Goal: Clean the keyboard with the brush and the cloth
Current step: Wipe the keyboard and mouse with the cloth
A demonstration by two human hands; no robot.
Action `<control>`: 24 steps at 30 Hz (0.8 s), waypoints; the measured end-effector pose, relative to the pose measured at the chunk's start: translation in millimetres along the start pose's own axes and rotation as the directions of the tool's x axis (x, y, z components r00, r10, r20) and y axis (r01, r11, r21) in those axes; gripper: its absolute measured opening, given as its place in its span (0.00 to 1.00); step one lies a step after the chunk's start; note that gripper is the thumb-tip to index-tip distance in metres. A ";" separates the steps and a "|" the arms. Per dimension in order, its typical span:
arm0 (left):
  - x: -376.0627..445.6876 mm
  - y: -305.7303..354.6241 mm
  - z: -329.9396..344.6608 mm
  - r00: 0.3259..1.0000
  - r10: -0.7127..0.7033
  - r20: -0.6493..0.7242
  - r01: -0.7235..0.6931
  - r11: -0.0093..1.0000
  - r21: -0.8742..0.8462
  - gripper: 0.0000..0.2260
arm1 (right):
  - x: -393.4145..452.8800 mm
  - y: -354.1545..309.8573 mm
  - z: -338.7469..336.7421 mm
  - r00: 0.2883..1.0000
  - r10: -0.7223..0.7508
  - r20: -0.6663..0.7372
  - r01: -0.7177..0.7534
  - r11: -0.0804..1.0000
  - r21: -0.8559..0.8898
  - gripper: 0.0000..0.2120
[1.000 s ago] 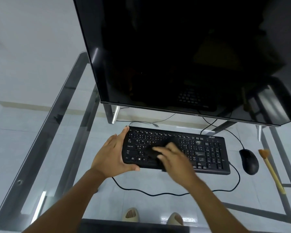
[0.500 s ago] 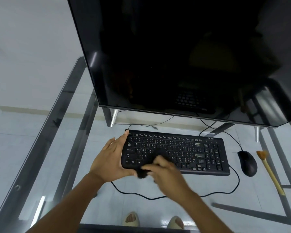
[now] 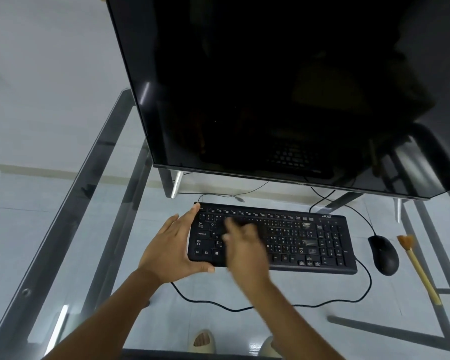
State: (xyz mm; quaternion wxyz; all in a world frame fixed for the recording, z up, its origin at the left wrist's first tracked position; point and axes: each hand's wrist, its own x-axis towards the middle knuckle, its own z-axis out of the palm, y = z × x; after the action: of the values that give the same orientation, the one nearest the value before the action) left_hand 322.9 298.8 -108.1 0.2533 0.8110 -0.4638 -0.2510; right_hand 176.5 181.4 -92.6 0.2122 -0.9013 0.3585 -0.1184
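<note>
A black keyboard [image 3: 309,237] lies on the glass table [image 3: 94,229] in front of the monitor. My left hand [image 3: 172,248] grips its left end, thumb on the front edge and fingers at the back corner. Motion-blurred, my right hand [image 3: 244,250] lies over the left-middle keys and presses a dark cloth [image 3: 240,224], which is mostly hidden under the fingers and hard to tell from the keys. The wooden-handled brush [image 3: 417,271] lies on the glass at the right, beyond the mouse, and neither hand touches it.
A large dark monitor [image 3: 270,94] stands just behind the keyboard on metal feet. A black mouse [image 3: 383,254] sits right of the keyboard. The keyboard cable [image 3: 244,309] loops across the glass in front. Metal frame bars and my feet show through the glass.
My right hand swept with the cloth from the keyboard's front edge back up over the upper left keys. My left hand kept its grip on the left end.
</note>
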 end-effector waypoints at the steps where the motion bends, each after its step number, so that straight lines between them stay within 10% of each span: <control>1: 0.1 -1.2 0.9 0.999 0.035 -0.011 -0.035 0.999 0.012 0.59 | -6.7 -19.1 7.2 0.980 -0.144 0.137 0.141 0.989 0.035 0.19; 4: 0.7 -3.4 1.3 1.000 0.031 -0.005 -0.031 0.999 0.014 0.57 | 3.8 -24.9 -8.3 0.902 -0.222 0.370 0.192 0.974 0.118 0.15; 9: 0.0 -1.6 -1.4 0.998 -0.049 0.030 0.049 0.999 -0.001 0.61 | 49.8 36.4 -33.3 0.976 0.214 -0.042 -0.218 0.971 -0.100 0.16; 15: 0.0 0.2 0.4 0.999 -0.038 0.012 0.038 0.999 -0.002 0.62 | 38.0 -36.4 6.4 0.983 -0.036 0.180 0.041 0.999 -0.023 0.17; 24: 0.1 -0.6 -1.2 0.999 -0.035 0.024 0.035 0.999 -0.008 0.62 | 58.2 25.3 -28.8 0.969 0.234 0.078 -0.232 0.972 -0.028 0.13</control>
State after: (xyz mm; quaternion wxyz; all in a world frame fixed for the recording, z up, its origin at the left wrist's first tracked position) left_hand 324.1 299.2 -107.6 0.2468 0.8148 -0.4515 -0.2672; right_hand 192.5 115.8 -75.5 0.2308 -0.8589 0.4541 -0.0527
